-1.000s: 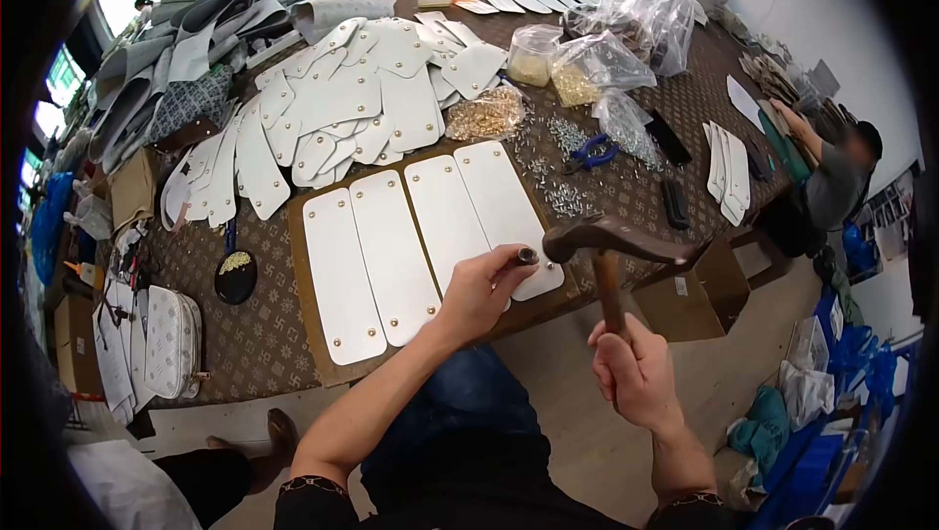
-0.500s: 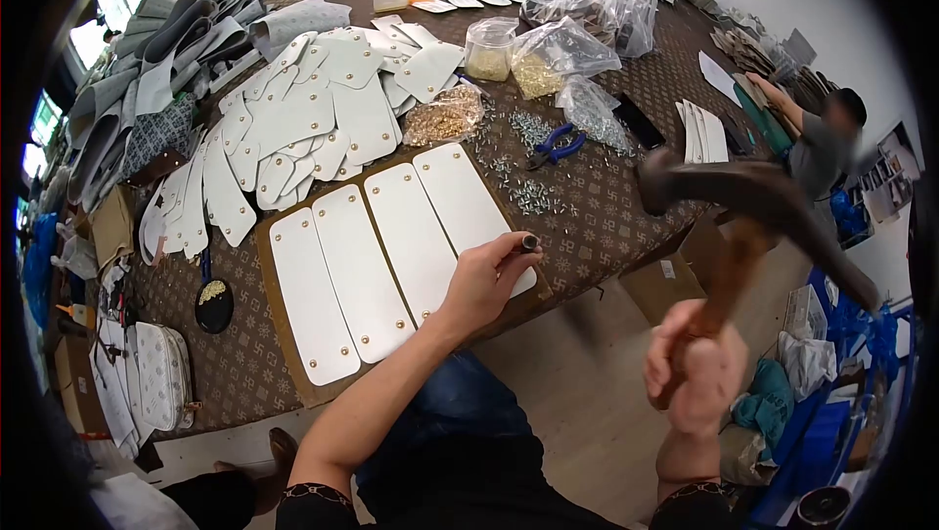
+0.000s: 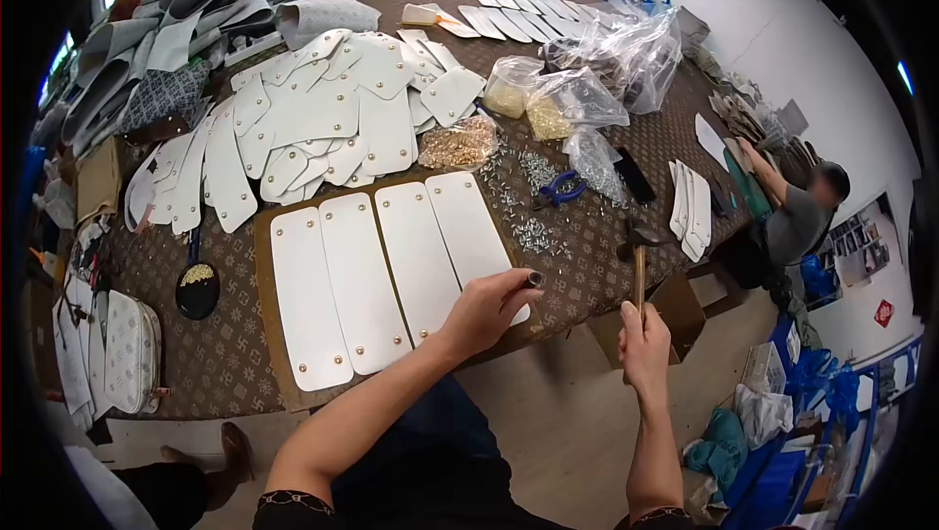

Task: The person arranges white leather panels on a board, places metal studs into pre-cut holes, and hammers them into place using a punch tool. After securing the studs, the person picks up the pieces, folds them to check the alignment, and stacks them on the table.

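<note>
My left hand [image 3: 487, 312] grips a short metal punch [image 3: 534, 279], held over the lower end of the rightmost white panel [image 3: 468, 227]. Several such panels with brass studs at their ends lie side by side on a brown board [image 3: 284, 359]. My right hand [image 3: 644, 349] is closed round the wooden handle of a hammer [image 3: 640, 271], whose dark head is near the table's right edge, apart from the punch. Behind the board sit a bag of brass studs [image 3: 458, 143] and blue-handled pliers [image 3: 561, 189], with small silver rivets scattered around them.
A heap of studded white pieces [image 3: 313, 110] covers the back left. Clear bags [image 3: 587, 100], a black phone [image 3: 635, 174] and a black dish [image 3: 199, 287] are on the patterned table [image 3: 225, 364]. A person [image 3: 807, 212] is at the right edge.
The hammer and my right hand have moved left and away from me. The hammer head is now farther from the camera. My left hand still holds the punch at nearly the same place.
</note>
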